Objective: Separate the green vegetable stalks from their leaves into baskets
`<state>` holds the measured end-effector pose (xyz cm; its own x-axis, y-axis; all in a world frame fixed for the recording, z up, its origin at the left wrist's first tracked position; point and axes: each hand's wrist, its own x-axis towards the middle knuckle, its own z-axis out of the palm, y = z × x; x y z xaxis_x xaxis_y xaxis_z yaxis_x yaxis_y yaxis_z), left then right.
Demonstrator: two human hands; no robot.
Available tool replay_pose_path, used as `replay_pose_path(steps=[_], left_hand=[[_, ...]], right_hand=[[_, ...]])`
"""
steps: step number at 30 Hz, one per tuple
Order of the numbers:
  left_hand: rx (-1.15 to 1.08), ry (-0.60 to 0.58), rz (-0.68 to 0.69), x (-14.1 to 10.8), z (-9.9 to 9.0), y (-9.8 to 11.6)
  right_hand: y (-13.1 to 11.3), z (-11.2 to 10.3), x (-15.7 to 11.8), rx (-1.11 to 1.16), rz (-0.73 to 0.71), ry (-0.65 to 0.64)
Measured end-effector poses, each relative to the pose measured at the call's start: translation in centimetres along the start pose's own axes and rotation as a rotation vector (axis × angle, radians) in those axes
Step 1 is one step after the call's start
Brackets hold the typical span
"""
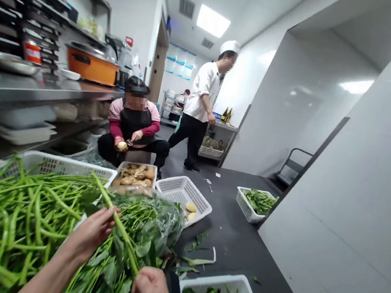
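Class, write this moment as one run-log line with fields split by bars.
left hand: grips green stem upper part | right hand: grips stem's lower end | below: leafy greens pile | near right: white basket of leaves

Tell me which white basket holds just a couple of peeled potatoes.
The tilted white basket mid-floor, right of the potato tray. Two pale potatoes lie in it; the other baskets hold greens.

Your right hand (151,290) is cut off by the bottom edge, fingers hidden; the near basket (234,287) is cropped there too. Far shelf contents (174,102) are too small to read.
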<state>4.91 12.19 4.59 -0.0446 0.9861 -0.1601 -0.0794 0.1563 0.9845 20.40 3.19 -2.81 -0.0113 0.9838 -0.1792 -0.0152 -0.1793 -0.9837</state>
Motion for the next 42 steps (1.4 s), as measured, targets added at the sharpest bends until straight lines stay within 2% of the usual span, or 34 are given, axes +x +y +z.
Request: replay_pose_path(steps=[4,5,7,9,13,15,17,19,22,25,27,28,30,33,35,37,40,42], left_hand=[[-0.101,0.050,0.034,-1.9,1.1,0.2],[-0.114,0.075,0.059,-2.3,1.4,0.5],[-0.161,0.081,0.071,-2.5,1.7,1.1],[-0.190,0.055,0.045,-2.4,1.9,1.4],[-0.231,0.011,0.031,-2.4,2.0,1.4],[-0.251,-0.007,0.028,-2.6,2.1,1.3],[-0.279,-0.028,0.009,-2.9,2.1,1.2],[-0.333,-0.051,-0.063,-3.1,2.3,1.0],[-0.416,-0.086,-0.213,-3.5,3.2,0.4],[-0.443,-0.117,-0.282,-3.8,4.8,-0.4],[-0.457,-0.126,-0.289,-3.8,5.8,-0.7],[-0.463,-0.124,-0.282,-3.7,6.1,-0.7],[-0.473,-0.108,-0.253,-3.5,6.4,-0.7],[-0.470,-0.086,-0.204,-3.6,6.3,-0.6],[-0.434,-0.070,-0.135,-4.0,6.2,-0.5],[-0.347,-0.024,0.020,-4.7,6.2,-0.2],[-0.184,0.033,0.268,-5.5,5.8,0.6],[-0.131,0.010,0.285,-5.5,5.3,1.0]], right_hand=[[-0.1,-2.0,0.6,0.476,0.254,0.236],[-0.4,-2.5,0.5,0.541,0.249,0.283],[-1.5,-3.3,0.0,0.549,0.130,0.325],[-2.9,-3.7,-0.6,0.368,-0.040,0.272],[-5.5,-2.6,-1.4,-0.361,-0.399,0.085],[-5.9,-1.7,-1.1,-0.692,-0.524,0.073],[-5.8,-0.9,-0.5,-0.917,-0.654,0.102],[-5.5,-0.6,-0.1,-1.022,-0.856,0.125],[-5.5,-0.9,-0.5,-1.033,-1.170,0.155],[-6.2,-1.9,-1.7,-1.029,-1.292,0.179],[-6.6,-2.9,-2.6,-1.013,-1.221,0.148],[-6.7,-3.3,-2.9,-0.990,-1.129,0.113],[-6.6,-4.2,-3.2,-0.870,-0.857,0.020],[-5.7,-4.8,-2.6,-0.531,-0.421,-0.119],[-4.6,-4.6,-1.6,-0.418,-0.222,-0.174],[-3.5,-4.4,-0.5,-0.583,-0.106,-0.171],[-2.4,-4.7,0.3,-1.116,-0.014,-0.186],[-2.5,-6.0,-0.2,-1.343,0.002,-0.199]])
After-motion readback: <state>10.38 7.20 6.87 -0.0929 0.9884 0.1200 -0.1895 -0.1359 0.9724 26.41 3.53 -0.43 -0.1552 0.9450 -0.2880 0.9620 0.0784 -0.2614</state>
